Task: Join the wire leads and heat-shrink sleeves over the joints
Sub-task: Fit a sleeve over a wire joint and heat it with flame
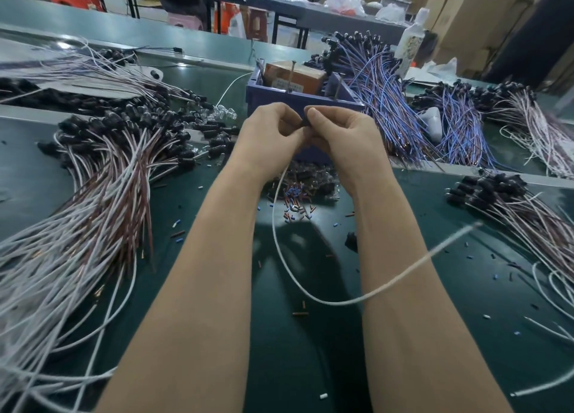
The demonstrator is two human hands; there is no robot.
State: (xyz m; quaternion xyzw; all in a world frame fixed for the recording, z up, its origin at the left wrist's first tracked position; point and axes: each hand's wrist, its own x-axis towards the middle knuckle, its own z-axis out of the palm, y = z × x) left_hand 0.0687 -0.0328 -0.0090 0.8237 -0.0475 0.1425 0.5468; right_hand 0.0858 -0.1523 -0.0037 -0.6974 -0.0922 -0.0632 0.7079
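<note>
Small black piece (306, 121) on white wire lead (279, 257) is pinched in the narrow grip of left hand (273, 130) and right hand (338, 133). The lead is looped across the right forearm. Blue bin (279, 100), half hidden behind the hands, is loaded with a brown box (295, 77). Wire bundles (93, 210) and loose sleeve bits (295, 201) are spread on the table (310, 350).

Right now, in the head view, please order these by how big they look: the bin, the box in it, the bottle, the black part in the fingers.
1. bin: largest.
2. box and bottle: about alike; the bottle stands farther away, so I do not rank them.
3. black part: smallest.
</note>
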